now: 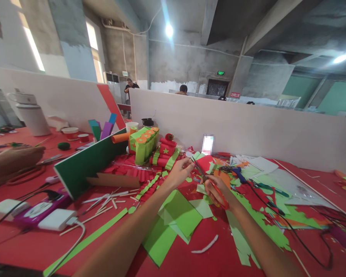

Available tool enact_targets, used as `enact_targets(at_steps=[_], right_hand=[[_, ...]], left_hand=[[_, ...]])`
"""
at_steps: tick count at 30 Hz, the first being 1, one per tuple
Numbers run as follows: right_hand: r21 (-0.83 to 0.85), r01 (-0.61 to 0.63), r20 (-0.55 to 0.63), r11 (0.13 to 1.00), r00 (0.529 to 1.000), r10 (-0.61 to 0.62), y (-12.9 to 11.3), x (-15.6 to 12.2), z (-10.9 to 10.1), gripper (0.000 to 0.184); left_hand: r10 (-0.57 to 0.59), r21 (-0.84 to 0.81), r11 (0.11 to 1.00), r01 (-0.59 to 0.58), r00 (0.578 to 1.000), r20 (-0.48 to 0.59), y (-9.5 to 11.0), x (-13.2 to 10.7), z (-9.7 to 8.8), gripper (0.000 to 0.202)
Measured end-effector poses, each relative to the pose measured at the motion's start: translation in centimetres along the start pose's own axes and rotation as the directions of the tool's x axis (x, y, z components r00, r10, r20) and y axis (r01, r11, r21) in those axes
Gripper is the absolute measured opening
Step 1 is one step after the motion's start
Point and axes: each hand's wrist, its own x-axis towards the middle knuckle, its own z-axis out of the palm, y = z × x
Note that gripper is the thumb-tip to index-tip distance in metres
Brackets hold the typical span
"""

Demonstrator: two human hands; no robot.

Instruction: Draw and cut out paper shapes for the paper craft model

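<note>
In the middle of the head view my right hand [215,190] grips a pair of scissors [199,168] by their orange-red handles. The blades point up and to the left, towards my left hand [180,173]. The fingertips of that hand are pinched together right beside the blade tips; whatever they hold is too small to make out. Below both hands lie several sheets of green paper [184,213]. A short white curved strip [205,244] rests on the red tabletop [173,256] nearer to me.
A co-worker's hand [15,159] is at the far left, beyond a green board [89,163]. Red and green paper crafts [165,152] stand behind my left hand. Paper scraps [266,221], a blue glue gun [238,174] and its cable spread right. A purple power strip [40,209] lies left.
</note>
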Motion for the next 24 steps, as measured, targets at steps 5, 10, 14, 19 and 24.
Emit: enact_targets(at_steps=[5,10,14,19,24], right_hand=[[0.011,0.019,0.022,1.000,1.000,-0.019,0.32,0.21,-0.15,0.047],[0.034,0.009,0.033,0.999,0.999,-0.011,0.72,0.40,-0.19,0.047],[0.018,0.021,0.017,1.000,1.000,-0.021,0.57,0.18,0.05,0.051],[0.021,0.018,0.013,1.000,1.000,-0.019,0.15,-0.02,0.19,0.051],[-0.003,0.011,0.014,1.000,1.000,-0.011,0.36,0.25,-0.03,0.048]], left_hand=[[0.051,0.023,0.998,-0.051,0.998,0.026,-0.13,0.02,0.03,0.025],[0.048,0.026,0.998,-0.049,0.998,0.027,0.07,-0.14,0.01,0.023],[0.020,0.031,0.999,-0.021,0.999,0.042,0.23,-0.20,0.04,0.024],[0.010,0.024,1.000,-0.011,0.999,0.039,0.16,-0.15,0.16,0.026],[-0.002,0.024,1.000,0.002,0.999,0.035,0.43,-0.18,0.17,0.026]])
